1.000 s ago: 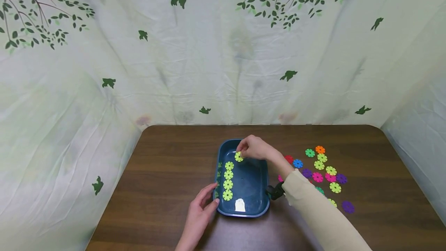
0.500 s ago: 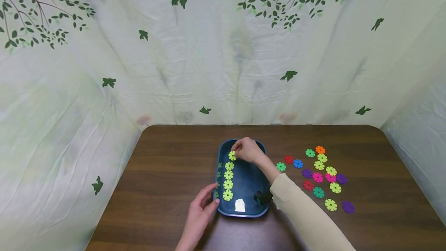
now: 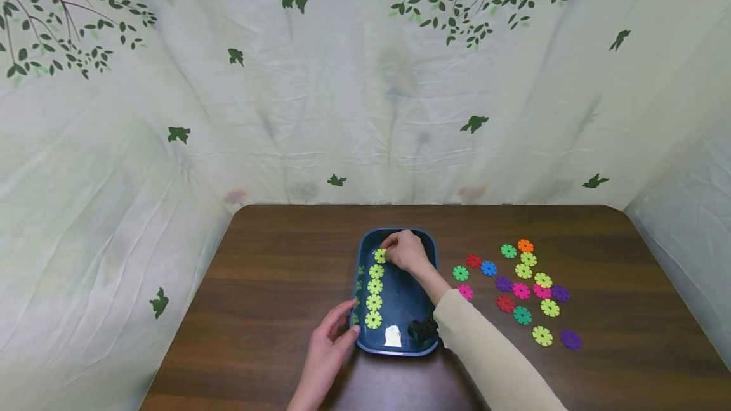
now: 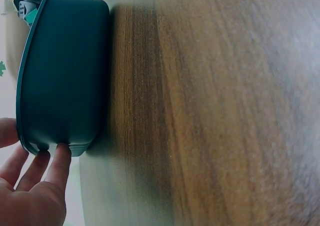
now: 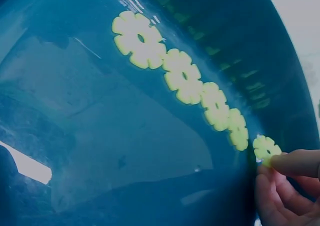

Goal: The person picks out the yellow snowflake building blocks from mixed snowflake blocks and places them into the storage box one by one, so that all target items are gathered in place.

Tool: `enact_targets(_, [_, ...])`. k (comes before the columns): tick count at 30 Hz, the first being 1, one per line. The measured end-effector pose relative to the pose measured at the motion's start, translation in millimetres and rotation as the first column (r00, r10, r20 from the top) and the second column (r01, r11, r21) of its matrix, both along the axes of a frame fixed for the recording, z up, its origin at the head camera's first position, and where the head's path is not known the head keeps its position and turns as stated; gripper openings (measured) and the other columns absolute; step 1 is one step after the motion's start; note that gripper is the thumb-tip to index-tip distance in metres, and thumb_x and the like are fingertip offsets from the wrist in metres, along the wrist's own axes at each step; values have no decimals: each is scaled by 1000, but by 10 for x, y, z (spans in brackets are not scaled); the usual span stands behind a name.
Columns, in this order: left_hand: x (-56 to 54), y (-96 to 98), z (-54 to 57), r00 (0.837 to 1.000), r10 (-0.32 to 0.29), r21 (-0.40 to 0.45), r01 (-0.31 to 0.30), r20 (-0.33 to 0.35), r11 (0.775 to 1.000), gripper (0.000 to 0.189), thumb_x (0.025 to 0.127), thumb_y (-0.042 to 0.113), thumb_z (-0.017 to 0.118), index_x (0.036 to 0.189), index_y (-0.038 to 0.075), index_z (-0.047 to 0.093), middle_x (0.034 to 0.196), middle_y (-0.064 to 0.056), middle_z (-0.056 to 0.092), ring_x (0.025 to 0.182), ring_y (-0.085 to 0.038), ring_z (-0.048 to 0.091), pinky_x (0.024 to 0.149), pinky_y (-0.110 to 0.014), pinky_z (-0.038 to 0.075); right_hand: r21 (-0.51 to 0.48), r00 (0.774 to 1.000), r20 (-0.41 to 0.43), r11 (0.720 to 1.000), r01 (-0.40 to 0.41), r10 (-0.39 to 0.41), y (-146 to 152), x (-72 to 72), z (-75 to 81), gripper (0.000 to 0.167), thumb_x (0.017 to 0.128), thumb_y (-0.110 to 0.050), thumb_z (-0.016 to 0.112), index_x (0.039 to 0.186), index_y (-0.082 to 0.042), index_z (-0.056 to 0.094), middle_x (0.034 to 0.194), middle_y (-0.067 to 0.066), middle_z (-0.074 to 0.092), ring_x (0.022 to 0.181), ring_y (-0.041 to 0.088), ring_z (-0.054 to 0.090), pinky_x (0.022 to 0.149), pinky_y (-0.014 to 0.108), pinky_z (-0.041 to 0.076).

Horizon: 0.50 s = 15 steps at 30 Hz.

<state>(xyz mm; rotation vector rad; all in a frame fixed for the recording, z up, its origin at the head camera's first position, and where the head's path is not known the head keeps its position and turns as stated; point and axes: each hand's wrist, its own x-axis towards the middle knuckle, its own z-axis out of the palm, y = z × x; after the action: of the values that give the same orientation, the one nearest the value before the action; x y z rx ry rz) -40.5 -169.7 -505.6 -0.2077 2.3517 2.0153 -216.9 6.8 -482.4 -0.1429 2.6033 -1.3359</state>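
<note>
In the head view my right hand (image 3: 407,250) is over the far left part of a blue tray (image 3: 419,349). Its thumb and fingertips pinch a yellow flower-shaped disc (image 5: 266,148), just beyond the row's far end. Several matching yellow discs (image 3: 374,302) lie flat in a line along the tray's left side. My left hand (image 3: 328,347) holds the tray's left rim near the front corner. From the left wrist view, its fingers (image 4: 59,168) touch the outer wall while another digit sits by the rim.
Loose flower discs in several colours lie right of the tray on the brown table (image 3: 274,271), among them a purple disc (image 3: 570,339) and an orange disc (image 3: 525,245). A pale patterned curtain (image 3: 365,81) stands behind the table. The right wrist carries a black camera (image 3: 421,330).
My right hand has moved left with the yellow disc, bringing it in line with the row, then slightly nearer. A pink disc right of the tray has come into fuller view. My left hand stays put.
</note>
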Motion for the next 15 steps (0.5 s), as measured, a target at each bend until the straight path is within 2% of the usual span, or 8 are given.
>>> enact_targets(5, [-1, 1, 3, 1000, -2, 2, 2, 8, 1000, 42, 93, 7, 66, 134, 12, 60, 141, -8, 52, 130, -33, 48, 102, -43, 44, -8, 1000, 8, 1000, 23, -23, -13, -1, -53, 14, 86, -2, 68, 97, -6, 76, 78, 2, 68, 66, 16, 60, 59, 29, 50])
enact_targets(15, [-4, 5, 11, 1000, -4, -2, 4, 18, 1000, 43, 93, 8, 66, 135, 14, 59, 142, -8, 51, 130, -33, 48, 103, -46, 43, -21, 1000, 2, 1000, -3, 3, -5, -12, -64, 15, 87, -2, 67, 99, -4, 75, 82, 3, 70, 69, 14, 63, 63, 29, 53])
